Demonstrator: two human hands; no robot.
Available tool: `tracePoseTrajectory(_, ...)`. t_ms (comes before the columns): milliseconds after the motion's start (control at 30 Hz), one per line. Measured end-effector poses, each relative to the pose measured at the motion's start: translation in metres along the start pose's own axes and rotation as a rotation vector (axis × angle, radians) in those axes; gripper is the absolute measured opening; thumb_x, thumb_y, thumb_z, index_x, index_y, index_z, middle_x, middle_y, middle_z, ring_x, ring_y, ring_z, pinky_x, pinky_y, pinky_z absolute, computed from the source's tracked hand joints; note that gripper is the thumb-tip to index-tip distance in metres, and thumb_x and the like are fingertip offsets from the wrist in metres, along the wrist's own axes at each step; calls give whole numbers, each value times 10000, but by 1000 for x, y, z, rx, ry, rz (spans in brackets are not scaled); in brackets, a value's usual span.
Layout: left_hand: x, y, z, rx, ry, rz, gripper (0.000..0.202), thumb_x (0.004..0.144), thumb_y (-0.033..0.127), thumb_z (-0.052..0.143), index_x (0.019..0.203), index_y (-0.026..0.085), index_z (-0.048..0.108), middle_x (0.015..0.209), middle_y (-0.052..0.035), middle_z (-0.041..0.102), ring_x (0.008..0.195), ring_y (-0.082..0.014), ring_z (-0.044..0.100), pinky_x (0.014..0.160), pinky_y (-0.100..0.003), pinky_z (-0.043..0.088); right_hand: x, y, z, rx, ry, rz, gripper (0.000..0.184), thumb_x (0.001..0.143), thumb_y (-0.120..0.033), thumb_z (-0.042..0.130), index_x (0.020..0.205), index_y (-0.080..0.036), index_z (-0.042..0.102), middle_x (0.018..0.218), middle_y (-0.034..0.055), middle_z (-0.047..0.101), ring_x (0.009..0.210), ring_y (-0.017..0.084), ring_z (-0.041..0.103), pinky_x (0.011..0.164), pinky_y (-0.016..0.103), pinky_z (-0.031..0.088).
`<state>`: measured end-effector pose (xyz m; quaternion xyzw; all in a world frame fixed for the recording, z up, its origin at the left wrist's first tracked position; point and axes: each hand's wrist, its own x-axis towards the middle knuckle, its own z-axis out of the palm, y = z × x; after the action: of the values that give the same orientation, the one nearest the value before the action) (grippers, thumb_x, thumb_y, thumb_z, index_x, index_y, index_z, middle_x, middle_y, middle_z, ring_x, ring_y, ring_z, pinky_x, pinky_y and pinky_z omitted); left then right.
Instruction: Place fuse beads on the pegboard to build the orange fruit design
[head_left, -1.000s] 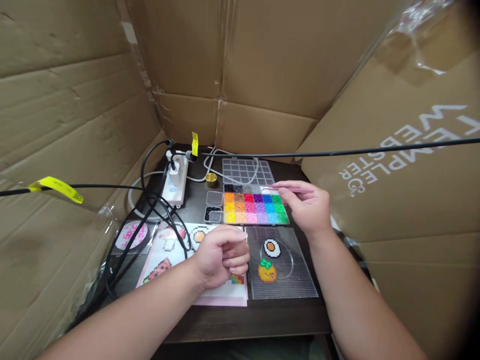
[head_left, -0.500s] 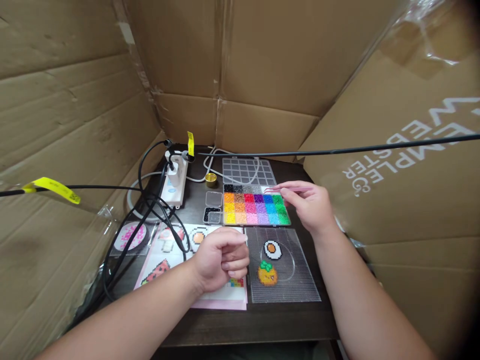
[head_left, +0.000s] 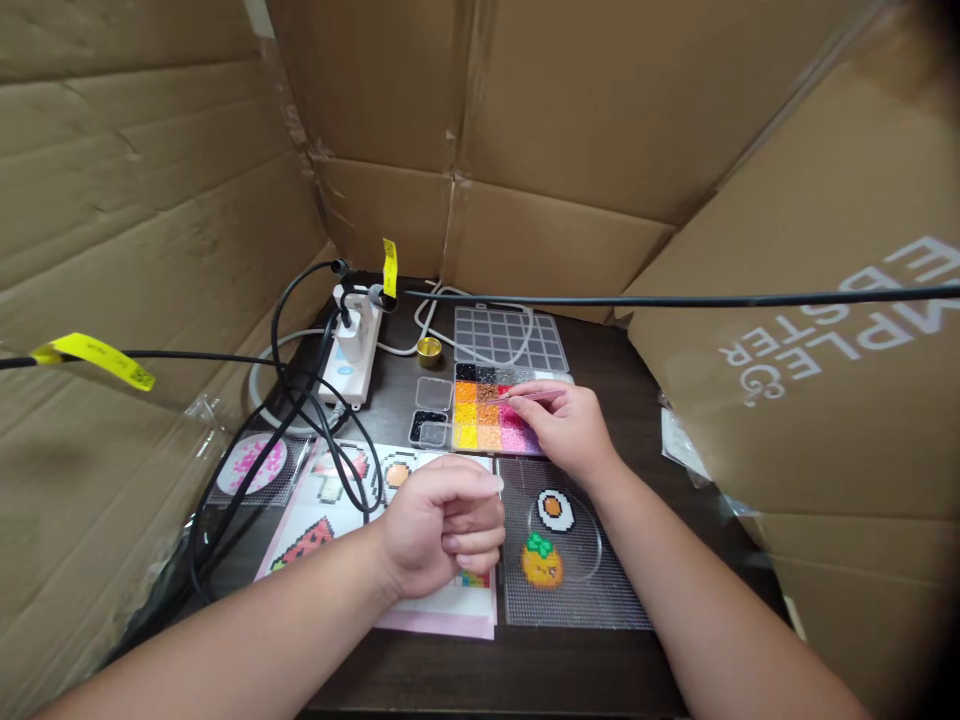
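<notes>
My right hand (head_left: 568, 428) pinches pink tweezers (head_left: 525, 396) whose tips reach over the red and orange cells of the bead box (head_left: 487, 420), a tray of many coloured beads. My left hand (head_left: 442, 525) is curled into a loose fist, resting on the pattern sheet (head_left: 337, 500) with pixel pictures; whether anything is inside the fist is hidden. To its right lies a clear pegboard (head_left: 570, 590) bearing a fried-egg bead figure (head_left: 555, 508) and an orange fruit figure (head_left: 541, 562).
The box's clear lid (head_left: 510, 338) lies behind it, with a small gold cup (head_left: 429, 348), small clear containers (head_left: 430, 415), a white power strip (head_left: 352, 350) and black cables (head_left: 285, 400) to the left. Cardboard walls (head_left: 562, 120) enclose the dark table (head_left: 525, 670). A round pink-beaded board (head_left: 257, 465) lies far left.
My right hand has moved left and down with the tweezers, from the box's right edge to over its red and orange cells. The left fist has stayed put.
</notes>
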<state>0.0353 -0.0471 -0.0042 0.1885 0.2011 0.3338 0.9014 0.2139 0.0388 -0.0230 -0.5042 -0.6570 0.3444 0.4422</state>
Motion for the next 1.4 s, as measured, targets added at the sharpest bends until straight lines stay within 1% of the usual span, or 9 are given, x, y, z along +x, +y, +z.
tracePoseTrajectory(67,0,1,0,-5,1,-3,541,698,269,668,481,175,181,408,77,129,361,-33,136,407,-203,125,0,0,1,11,8,14,142,741,-311,713,755,-176,753,740,72,767,654,191,714,593,292,567)
tracePoseTrajectory(233,0,2,-1,-18,2,-6,541,702,264,661,483,177,175,412,75,133,364,-35,141,407,-204,127,-1,0,1,17,-21,40,140,738,-307,719,758,-172,746,754,80,772,697,208,733,646,308,585)
tracePoseTrajectory(400,0,3,-2,-36,2,-1,547,704,253,664,491,178,165,413,76,144,363,-35,142,406,-202,139,-2,0,0,0,-25,58,156,745,-315,718,767,-164,751,775,88,774,702,206,726,629,303,571)
tracePoseTrajectory(767,1,4,-2,-29,4,-3,547,708,254,652,480,176,161,416,74,152,364,-37,152,405,-197,154,-2,0,1,-4,-25,94,194,736,-353,713,761,-163,738,779,94,770,717,215,718,653,319,554)
tracePoseTrajectory(1200,-1,5,-2,-35,14,-5,540,704,242,650,477,172,165,418,73,143,364,-37,146,404,-197,152,-2,4,-1,9,-27,92,193,740,-347,704,771,-160,738,749,77,762,648,175,681,603,296,522)
tracePoseTrajectory(1400,0,6,-1,-38,14,-8,545,704,249,653,476,172,164,417,72,139,366,-39,147,405,-198,150,-2,3,-1,1,-30,96,205,746,-353,698,782,-155,735,777,89,767,691,190,697,633,304,527)
